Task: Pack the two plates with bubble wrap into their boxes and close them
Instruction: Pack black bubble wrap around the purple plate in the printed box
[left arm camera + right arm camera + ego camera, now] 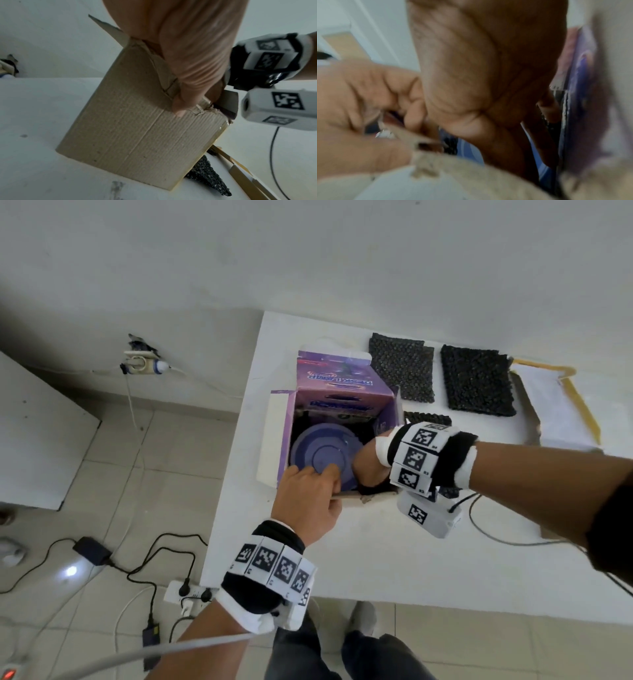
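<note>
Head view, centre of frame: open purple box (pixel 342 402) stood on the white bench (pixel 342 559), flaps up. A blue plate (pixel 320 453) lay inside it, bottom side up, over dark wrap.

Left hand (pixel 306 505) sat at the lower edge of the box opening. Left wrist view showed its thumb pressed on the outer cardboard wall (pixel 137 135), with the fingers curled over the rim, so the left grip held the near wall of the box.

Right hand (pixel 370 467) reached down into the box at the right side of the plate. Fingers were hidden below the rim in the head view and blurred in the right wrist view; could not tell whether the right grip was open or closed.

Upper right of the head view: two black bubble wrap squares (pixel 404 369) (pixel 478 381) lay flat on the bench, side by side. A second, flattened box (pixel 561 405) with yellow edging lay just right of them.
</note>
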{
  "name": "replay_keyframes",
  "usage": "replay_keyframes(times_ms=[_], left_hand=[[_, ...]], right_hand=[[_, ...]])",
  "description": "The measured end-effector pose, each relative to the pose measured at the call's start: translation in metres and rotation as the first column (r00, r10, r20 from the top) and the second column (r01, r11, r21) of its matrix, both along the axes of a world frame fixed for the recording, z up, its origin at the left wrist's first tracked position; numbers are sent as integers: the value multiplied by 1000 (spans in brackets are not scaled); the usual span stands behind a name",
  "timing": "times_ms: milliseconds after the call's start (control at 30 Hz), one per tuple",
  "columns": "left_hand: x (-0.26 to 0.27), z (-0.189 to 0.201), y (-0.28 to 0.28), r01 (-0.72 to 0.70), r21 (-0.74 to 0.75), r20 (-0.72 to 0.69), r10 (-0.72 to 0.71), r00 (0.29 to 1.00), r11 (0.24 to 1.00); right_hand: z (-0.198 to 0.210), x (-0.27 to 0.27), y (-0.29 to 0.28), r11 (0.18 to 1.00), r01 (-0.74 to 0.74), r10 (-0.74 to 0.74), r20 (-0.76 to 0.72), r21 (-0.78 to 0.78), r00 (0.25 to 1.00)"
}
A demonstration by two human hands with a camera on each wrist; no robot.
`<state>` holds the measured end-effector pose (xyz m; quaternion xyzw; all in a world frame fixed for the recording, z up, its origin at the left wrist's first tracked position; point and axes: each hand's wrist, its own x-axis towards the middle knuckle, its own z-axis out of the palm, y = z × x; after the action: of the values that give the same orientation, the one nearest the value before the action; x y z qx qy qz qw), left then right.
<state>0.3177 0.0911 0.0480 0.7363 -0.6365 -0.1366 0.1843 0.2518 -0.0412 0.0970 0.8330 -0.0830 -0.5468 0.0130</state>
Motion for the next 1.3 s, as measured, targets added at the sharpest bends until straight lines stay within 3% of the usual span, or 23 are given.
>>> replay_keyframes(times_ms=[67,167,300,433,567,700,933,1033,1300], left_hand=[[0,4,-1,3,28,-31,-2,1000,1000],[-5,18,2,-46,45,-35,48,998,998],[-22,39,4,-125,-19,-50,124,991,992],[-48,50,9,-235,38,-7,235,972,971],[-80,54,15,-298,-14,32,298,954,955],[-129,59,3,-255,-121,-95,244,965,959],[-184,26,-42,-324,66,-328,327,886,944],[-188,2,-66,-380,122,-364,398,842,917],[-175,-51,-129,-568,240,-218,613,759,788]], right_hand=[[12,-8,-2,989,148,-149,48,13,988],[34,-34,-4,945,311,-327,334,104,884],[42,-89,3,897,353,-434,688,267,581],[47,-154,10,819,408,-539,783,403,309],[39,-211,18,661,443,-704,705,605,88],[20,-246,14,482,483,-809,583,731,-75],[-17,-264,-18,181,580,-844,428,794,-323],[-35,-262,-37,80,631,-835,398,771,-380],[-85,-235,-89,-177,702,-809,303,690,-503]])
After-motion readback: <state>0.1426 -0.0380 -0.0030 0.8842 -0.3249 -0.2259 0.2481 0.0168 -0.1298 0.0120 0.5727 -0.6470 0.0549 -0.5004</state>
